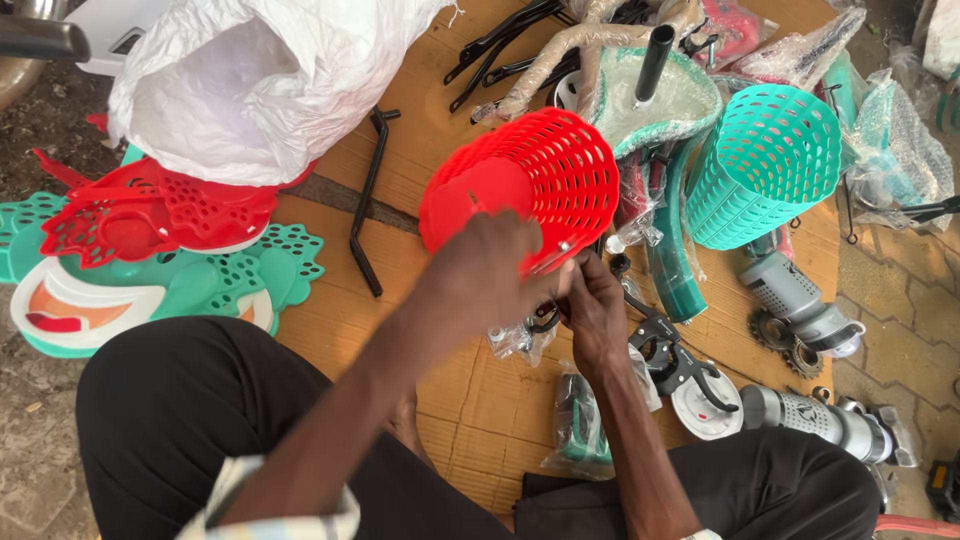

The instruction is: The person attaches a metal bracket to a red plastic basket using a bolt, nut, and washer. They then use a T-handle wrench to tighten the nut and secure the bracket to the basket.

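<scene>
- The person sits with knees apart in black trousers (190,420), a striped cuff (270,510) showing at the left forearm near the bottom edge.
- Between the knees lies a sheet of brown cardboard (470,400), with a small clear bag holding a teal part (580,425) on it.
- The left hand (490,265) wraps over the near rim of a red perforated basket (540,180), fingers closed on it and holding it tilted on its side, its solid base turned toward the left.
- The right hand (592,305) is just below the basket's lower edge, fingers pinched together at a small metal piece there; what exactly it pinches is too small to tell.
- Just right of that hand lie black clamp brackets (665,350) and a white round cap (705,410), then two grey cylindrical parts (800,300) and a pair of small sprockets (785,345).
- To the left lie a teal plastic panel (180,290) with a red perforated panel (150,215) stacked on it.
- A bent black metal rod (365,200) lies on the cardboard between the panels and the basket.
- Farther off, a teal perforated basket (765,165) lies on its side, well apart from the red one.
- At the far left sits a large white plastic sack (260,80); at the far centre, wrapped frame tubes (560,50).
</scene>
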Available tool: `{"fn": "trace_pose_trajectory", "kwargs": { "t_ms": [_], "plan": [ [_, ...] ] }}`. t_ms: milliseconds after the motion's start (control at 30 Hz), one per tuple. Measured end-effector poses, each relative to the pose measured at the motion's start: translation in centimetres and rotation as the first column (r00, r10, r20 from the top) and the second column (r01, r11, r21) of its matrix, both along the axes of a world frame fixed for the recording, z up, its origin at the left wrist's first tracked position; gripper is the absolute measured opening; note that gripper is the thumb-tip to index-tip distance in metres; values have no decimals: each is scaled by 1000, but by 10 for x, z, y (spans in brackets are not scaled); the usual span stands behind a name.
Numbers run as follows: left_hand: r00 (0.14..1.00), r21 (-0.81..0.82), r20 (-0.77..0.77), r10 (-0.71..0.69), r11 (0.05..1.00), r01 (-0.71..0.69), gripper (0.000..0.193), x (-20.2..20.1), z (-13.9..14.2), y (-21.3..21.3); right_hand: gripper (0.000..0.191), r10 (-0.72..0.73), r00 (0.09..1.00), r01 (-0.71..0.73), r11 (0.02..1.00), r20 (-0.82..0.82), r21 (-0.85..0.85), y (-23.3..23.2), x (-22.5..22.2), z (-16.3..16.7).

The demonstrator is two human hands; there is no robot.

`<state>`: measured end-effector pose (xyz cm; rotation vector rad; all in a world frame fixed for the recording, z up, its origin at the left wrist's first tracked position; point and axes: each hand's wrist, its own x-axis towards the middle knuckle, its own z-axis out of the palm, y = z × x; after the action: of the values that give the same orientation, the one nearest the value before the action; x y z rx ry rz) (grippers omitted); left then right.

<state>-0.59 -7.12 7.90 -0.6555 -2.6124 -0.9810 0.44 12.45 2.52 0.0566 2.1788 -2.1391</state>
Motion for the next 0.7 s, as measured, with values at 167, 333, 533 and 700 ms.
{"fn": "trace_pose_trajectory", "kwargs": {
  "t_ms": [167, 333, 533, 700],
  "plan": [
    [1000, -272, 16, -20, 962, 24, 14, 34, 2, 9, 30, -31, 999, 35, 990, -28, 139, 11, -2, -16],
    [999, -272, -41, 1, 962, -12, 9, 31, 8, 6, 39, -140, 909, 316, 845, -391, 431, 15, -1, 21],
    [999, -300, -29, -22, 954, 13, 12, 29, 2, 9, 31, 360, 843, 206, 469, -399, 859, 22, -13, 77],
    [997, -238, -33, -69, 969, 59, 6, 27, -5, 6, 25, 548, 769, 27, 488, -330, 873, 30, -32, 84]
  ]
}}
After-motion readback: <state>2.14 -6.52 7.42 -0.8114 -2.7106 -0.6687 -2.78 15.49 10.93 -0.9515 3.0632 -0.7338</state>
